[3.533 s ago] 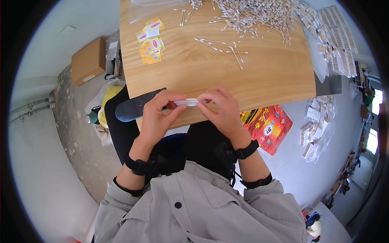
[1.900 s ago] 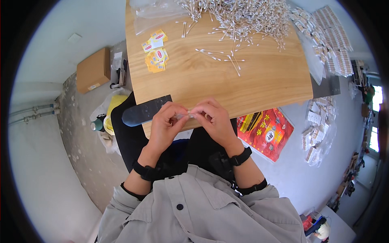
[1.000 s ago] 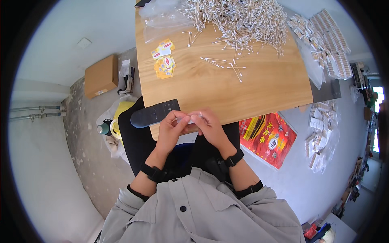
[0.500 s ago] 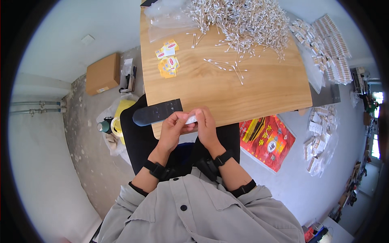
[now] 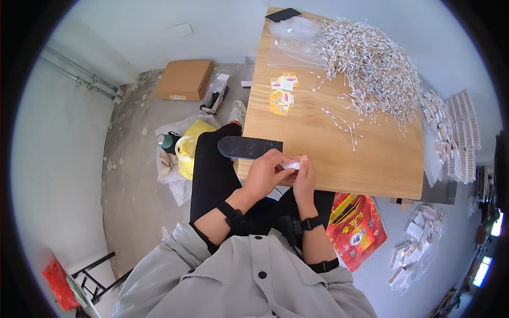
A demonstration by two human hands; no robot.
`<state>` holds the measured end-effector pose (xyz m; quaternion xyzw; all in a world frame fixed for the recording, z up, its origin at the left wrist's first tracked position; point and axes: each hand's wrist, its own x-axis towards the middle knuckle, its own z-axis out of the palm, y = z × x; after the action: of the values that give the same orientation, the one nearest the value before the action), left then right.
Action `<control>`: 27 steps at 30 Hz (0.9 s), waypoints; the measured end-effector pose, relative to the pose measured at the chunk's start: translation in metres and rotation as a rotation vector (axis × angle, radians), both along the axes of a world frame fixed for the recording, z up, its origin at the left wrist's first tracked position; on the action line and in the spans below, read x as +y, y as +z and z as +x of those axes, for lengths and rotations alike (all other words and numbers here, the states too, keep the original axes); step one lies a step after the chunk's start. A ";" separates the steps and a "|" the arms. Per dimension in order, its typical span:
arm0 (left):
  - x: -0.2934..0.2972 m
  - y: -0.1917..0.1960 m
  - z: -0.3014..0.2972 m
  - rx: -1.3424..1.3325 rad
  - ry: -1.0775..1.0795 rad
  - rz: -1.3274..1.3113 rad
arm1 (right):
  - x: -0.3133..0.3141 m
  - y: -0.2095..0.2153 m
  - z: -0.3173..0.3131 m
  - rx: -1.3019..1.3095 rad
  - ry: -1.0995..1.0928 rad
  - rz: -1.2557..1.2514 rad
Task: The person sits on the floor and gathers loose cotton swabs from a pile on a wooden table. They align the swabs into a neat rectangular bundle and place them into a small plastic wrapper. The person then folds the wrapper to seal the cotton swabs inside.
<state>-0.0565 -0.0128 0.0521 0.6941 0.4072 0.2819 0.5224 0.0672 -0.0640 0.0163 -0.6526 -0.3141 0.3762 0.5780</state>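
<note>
Between my two hands, at the near edge of the wooden table [image 5: 371,172], is a small bundle of cotton swabs [image 5: 290,165]; only its white, knobbly tips show. My left hand [image 5: 264,172] grips it from the left with curled fingers. From the right, my right hand [image 5: 304,180] pinches it, thumb and fingers closed. Fingers cover the rest of the bundle. Just left of my hands a dark flat strip [image 5: 249,148] juts past the table's left edge. Farther off lie small yellow-and-white cards [image 5: 282,100] and a few loose cotton swabs [image 5: 344,127].
A big heap of cotton swabs [image 5: 371,69] covers the far right of the table, beside clear plastic bags [image 5: 297,40]. Packed swab bundles [image 5: 461,127] are stacked beyond the right edge. On the floor are a red printed bag [image 5: 358,233], a cardboard box [image 5: 184,79] and a yellow bag [image 5: 196,138].
My view has swung left, so the table and my hands appear farther right and lower. Both hands still hold the bundle; the left hand's back now faces up more.
</note>
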 end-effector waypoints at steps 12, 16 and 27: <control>-0.002 -0.006 -0.008 -0.085 0.055 -0.034 | 0.001 -0.009 0.001 0.085 -0.007 -0.015; 0.000 -0.001 -0.011 -0.042 0.060 0.004 | 0.001 -0.009 0.003 0.055 0.004 -0.039; -0.001 -0.006 -0.003 -0.109 0.116 0.060 | -0.007 -0.015 0.003 0.072 0.023 -0.042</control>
<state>-0.0593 -0.0137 0.0459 0.6683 0.4090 0.3613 0.5056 0.0705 -0.0713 0.0015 -0.6469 -0.2926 0.4124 0.5708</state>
